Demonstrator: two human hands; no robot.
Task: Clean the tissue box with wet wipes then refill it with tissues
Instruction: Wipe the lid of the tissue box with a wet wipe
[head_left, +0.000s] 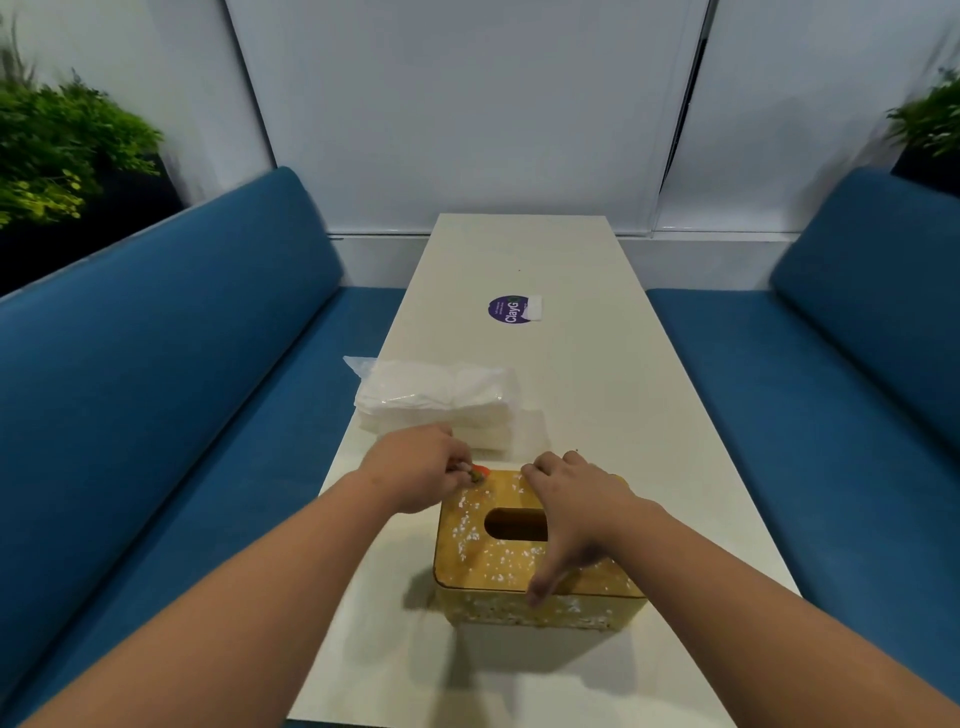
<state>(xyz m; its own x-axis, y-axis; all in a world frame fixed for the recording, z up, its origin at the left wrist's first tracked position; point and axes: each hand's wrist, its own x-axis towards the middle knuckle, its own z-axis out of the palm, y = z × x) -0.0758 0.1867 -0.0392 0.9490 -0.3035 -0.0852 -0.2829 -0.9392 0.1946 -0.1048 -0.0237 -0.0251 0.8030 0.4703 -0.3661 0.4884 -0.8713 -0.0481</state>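
Tissue box (535, 551): yellow box with rounded corners, standing on the near half of the table, right of its centre line. Top and front wall are speckled with white flecks.
Box opening: oval slot in the lid, dark inside; contents cannot be told.
Tissue pack (436, 405): clear plastic bag holding a stack of white tissues, lying just beyond the box toward the table's left edge, apart from the box.
Left hand (421, 467): at the far left corner of the box lid, fingers curled round a small item.
Small item (478, 472): orange and green, pinched at the fingertips, touching or just over the lid corner; its nature cannot be told.
Right hand (576, 512): laid across the right part of the lid, fingers bent over the far edge, thumb stretched down to the front rim; it grips the box from above.
Table (597, 389): long, pale, running away from the viewer.
Sticker (511, 309): round purple label with a white tab, mid-table, well beyond the tissue pack.
Benches (156, 364): blue upholstered seats along both long sides, close to the table edges.
Plants (57, 150): green foliage behind each bench back.
Open room: bare tabletop to the right of the box and beyond the sticker.
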